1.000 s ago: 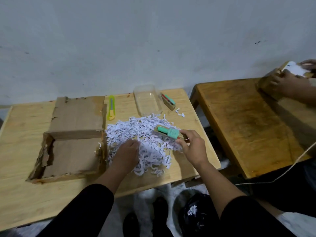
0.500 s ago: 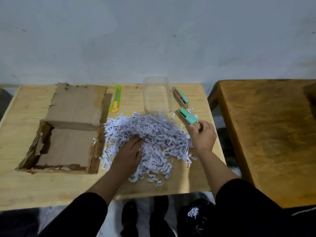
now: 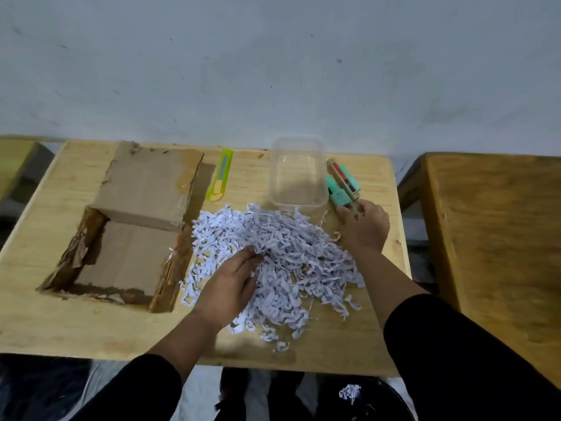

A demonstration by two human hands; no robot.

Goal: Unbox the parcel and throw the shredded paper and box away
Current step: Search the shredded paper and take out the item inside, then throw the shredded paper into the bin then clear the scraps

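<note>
Right hand (image 3: 362, 227): teal item (image 3: 338, 196), a second ago over shredded paper (image 3: 273, 256), now set beside its twin (image 3: 346, 177) right of clear tub (image 3: 299, 171); grip pinching its end.
Left hand (image 3: 229, 284): spread on pile, holding nothing.
Box (image 3: 127, 229): emptied, open, on table (image 3: 60, 323) left of pile.
Contents out; disposal pending.

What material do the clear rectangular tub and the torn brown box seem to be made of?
The clear rectangular tub looks like thin glossy plastic: the wooden table shows through its walls. The torn brown box looks like matte cardboard: its edges are ragged and fibrous, and its flap is folded flat.
</note>
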